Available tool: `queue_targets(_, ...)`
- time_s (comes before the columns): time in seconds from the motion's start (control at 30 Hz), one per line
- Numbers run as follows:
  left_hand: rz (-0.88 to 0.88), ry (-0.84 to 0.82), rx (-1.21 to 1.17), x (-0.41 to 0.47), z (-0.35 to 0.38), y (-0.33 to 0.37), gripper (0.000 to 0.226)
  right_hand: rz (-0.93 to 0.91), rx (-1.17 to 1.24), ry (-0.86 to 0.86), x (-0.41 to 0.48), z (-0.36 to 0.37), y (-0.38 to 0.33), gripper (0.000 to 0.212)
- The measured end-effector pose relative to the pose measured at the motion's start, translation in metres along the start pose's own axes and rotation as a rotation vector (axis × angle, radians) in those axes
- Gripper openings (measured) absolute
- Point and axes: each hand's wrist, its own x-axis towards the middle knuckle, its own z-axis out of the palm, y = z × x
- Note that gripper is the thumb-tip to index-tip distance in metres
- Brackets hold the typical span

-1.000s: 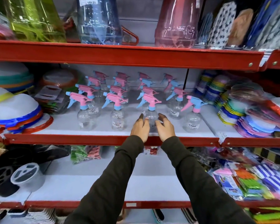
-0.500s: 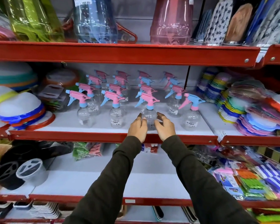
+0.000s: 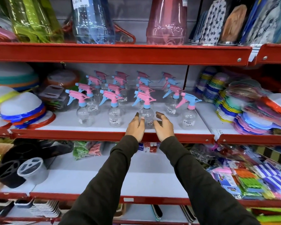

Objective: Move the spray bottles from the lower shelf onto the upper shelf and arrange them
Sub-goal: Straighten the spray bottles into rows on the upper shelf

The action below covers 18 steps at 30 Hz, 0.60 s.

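Observation:
Several clear spray bottles with pink and blue trigger heads stand in four rows on the middle shelf (image 3: 94, 135). The front bottle of the third row (image 3: 146, 114) stands upright near the shelf's front edge. My left hand (image 3: 135, 127) lies against its left side with the fingertips on the plastic. My right hand (image 3: 164, 127) is cupped at its right side with the fingers spread. Neither hand closes around the bottle. The white shelf below (image 3: 120, 176) has a wide bare stretch and no spray bottles that I can see.
Stacked white covers with coloured rims (image 3: 23, 109) sit left of the bottles, and coloured plastic lids (image 3: 253, 117) sit to the right. Large tinted bottles (image 3: 92, 20) stand on the top shelf. Black and grey holders (image 3: 19, 171) and packets (image 3: 243, 181) lie on the lower shelf.
Both hands stay at the same front bottle, which has not left the shelf. The right hand's fingers have spread slightly away from it. The view has shifted a little.

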Motion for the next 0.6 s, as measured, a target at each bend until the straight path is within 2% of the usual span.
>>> queue_targets(0.07, 0.020, 0.055, 0.003, -0.002, 0.003, -0.002, 0.059, -0.032, 0.020, 0.038, -0.004, -0.006, 0.004, 0.041)
queue_targets(0.23, 0.095, 0.325, -0.067, -0.021, 0.025, 0.001, 0.054, -0.103, 0.083, 0.170, -0.010, -0.032, 0.017, 0.036)
queue_targets(0.37, 0.251, 0.440, -0.158, -0.036, 0.052, 0.010, 0.049, -0.134, 0.093, 0.269, -0.012, -0.060, 0.029, 0.035)
queue_targets(0.47, 0.345, 0.395, -0.092, -0.039, 0.076, 0.024, 0.044, -0.135, 0.097, 0.367, -0.011, -0.084, 0.037, 0.035)
queue_targets(0.6, 0.338, 0.180, 0.004, -0.028, 0.107, 0.049, 0.045, -0.060, 0.035, 0.446, -0.004, -0.111, 0.042, 0.036)
